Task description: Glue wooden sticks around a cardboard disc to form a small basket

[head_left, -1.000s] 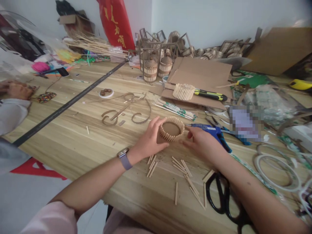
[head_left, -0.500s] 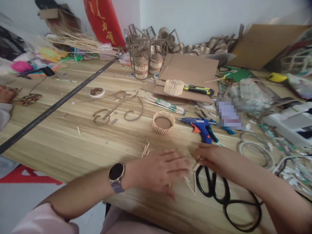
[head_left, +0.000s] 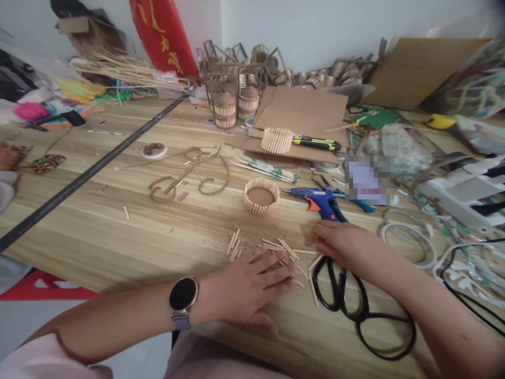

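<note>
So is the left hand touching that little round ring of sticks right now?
Apart. The head view plainly shows bare tabletop between the left hand and the round stick ring.

Wood-grained tan table (head_left: 98, 226), cream sticks (head_left: 287, 248), cream stick ring (head_left: 260, 208) with brown base (head_left: 262, 197), blue glue gun (head_left: 325, 202) with orange trigger (head_left: 313, 203), black scissors (head_left: 361, 317), yellow-and-black knife (head_left: 317, 142), red banner (head_left: 173, 31) lettered gold

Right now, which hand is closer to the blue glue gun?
The right hand. It is just below the handle of the blue glue gun. The left hand is farther away, spread over the loose sticks.
</note>
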Demonstrator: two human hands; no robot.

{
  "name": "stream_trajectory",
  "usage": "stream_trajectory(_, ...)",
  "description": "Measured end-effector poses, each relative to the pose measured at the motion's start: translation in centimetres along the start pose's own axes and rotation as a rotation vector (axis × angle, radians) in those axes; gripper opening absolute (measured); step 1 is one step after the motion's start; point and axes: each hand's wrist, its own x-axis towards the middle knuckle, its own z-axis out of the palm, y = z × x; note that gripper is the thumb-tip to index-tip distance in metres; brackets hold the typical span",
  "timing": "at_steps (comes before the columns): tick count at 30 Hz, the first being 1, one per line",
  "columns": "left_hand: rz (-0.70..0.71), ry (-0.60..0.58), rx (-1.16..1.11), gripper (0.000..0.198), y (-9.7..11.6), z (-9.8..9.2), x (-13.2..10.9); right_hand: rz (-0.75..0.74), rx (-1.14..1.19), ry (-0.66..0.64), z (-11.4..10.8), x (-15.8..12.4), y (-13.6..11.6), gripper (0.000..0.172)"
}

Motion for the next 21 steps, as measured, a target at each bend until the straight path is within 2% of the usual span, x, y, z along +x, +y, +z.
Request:
stream_trajectory(2,-0.026,0.012,0.031,0.074,0.2,-0.2,0.5,0.039,-0.041,0.016,0.0,-1.3,-0.4,0.012)
stream_trajectory(5,-0.033,0.033,0.062,0.071,0.4,-0.1,2.3,0.049,0.0,-0.029,0.8,-3.2,-1.2,0.008)
stream_trajectory(7,-0.022,0.006,0.103,0.061,0.3,0.2,3.7,0.082,0.02,-0.045,1.7,-4.2,-1.6,0.008)
stream_trajectory(12,0.018,-0.03,0.121,0.057,0.2,1.2,6.6,0.146,0.103,0.021,3.5,-5.6,-0.9,0.007)
stream_trajectory(16,0.016,-0.041,0.102,0.055,0.3,1.9,7.2,0.192,0.106,0.058,3.9,-6.7,0.4,0.014)
stream_trajectory(19,0.019,-0.011,0.107,0.043,0.2,1.8,6.9,0.196,0.093,0.072,4.2,-7.5,1.6,0.016)
stream_trajectory(21,0.034,-0.003,0.125,0.037,-0.1,1.5,6.5,0.241,0.047,0.128,4.5,-8.1,2.6,0.017)
